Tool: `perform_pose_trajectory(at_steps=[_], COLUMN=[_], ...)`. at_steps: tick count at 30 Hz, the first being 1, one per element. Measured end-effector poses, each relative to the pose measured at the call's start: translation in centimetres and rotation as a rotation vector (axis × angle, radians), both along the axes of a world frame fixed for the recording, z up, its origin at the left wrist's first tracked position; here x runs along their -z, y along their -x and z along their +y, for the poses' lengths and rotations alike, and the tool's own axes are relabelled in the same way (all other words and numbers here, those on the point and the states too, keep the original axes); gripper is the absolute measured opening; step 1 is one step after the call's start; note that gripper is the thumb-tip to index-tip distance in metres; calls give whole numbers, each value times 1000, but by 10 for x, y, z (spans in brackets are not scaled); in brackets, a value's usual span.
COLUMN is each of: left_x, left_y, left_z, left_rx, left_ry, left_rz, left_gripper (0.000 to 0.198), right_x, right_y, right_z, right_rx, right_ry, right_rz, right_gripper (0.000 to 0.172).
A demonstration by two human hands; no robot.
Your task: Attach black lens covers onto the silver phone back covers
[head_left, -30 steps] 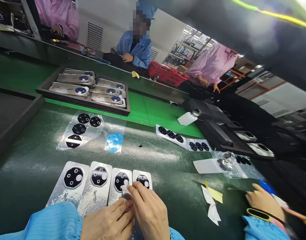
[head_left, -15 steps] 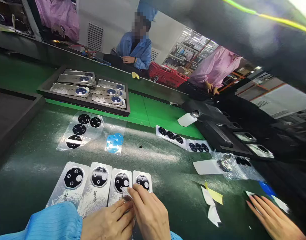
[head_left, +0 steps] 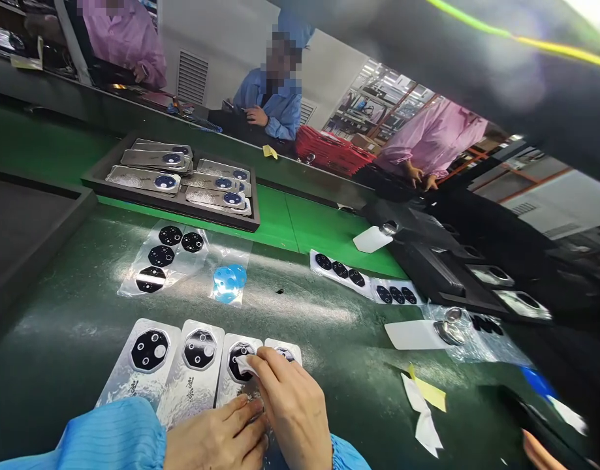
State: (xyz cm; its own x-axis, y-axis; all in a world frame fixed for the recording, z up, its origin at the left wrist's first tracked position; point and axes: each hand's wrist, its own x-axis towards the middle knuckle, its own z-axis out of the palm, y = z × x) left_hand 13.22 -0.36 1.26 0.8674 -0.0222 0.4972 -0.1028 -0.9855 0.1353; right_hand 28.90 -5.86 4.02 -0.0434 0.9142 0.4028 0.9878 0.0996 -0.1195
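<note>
My right hand (head_left: 297,408) pinches a small white wipe (head_left: 245,366) against the black octagonal camera plate (head_left: 235,352) of the third silver phone back panel (head_left: 226,390). My left hand (head_left: 219,436) lies over the lower part of that same panel, its fingers bent and holding it on the table. To the left are two more silver panels with black camera plates, the first panel (head_left: 116,385) and the second panel (head_left: 177,398). The fourth panel (head_left: 275,344) is mostly hidden behind my right hand.
Ahead are a black tray (head_left: 241,222) of stacked panels, black camera plates on clear film (head_left: 128,285) and blue discs (head_left: 228,281). On the right lie strips of black plates (head_left: 339,269), a white-bodied bottle (head_left: 412,334), paper scraps (head_left: 422,411) and another person's fingers (head_left: 544,452).
My right hand has shifted slightly up with the wipe, which now covers part of the third panel's camera plate. The other person's hand has drawn back, and a dark object shows there.
</note>
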Motion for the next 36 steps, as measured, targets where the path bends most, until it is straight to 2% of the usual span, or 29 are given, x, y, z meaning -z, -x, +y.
perform_pose_trajectory(at_steps=[7,24,30,36], left_x=[3,5,3,3], left_y=[-2,-2,-3,-3], left_z=[-2,-3,-3,-3], left_rx=[-13,-15,-28,-39], left_ry=[31,25,11,-1], left_rz=[-28,-15,-40,-43], left_gripper=[16,22,14,17], right_x=[-4,-1,-1,1], right_y=[2,3,3,2], right_z=[-1,-2,-1,-2], right_rx=[-15,-18,-5,11], right_ry=[30,-2,12,12], right_rz=[-75,-52,-70,-64], right_gripper=[51,41,40,38])
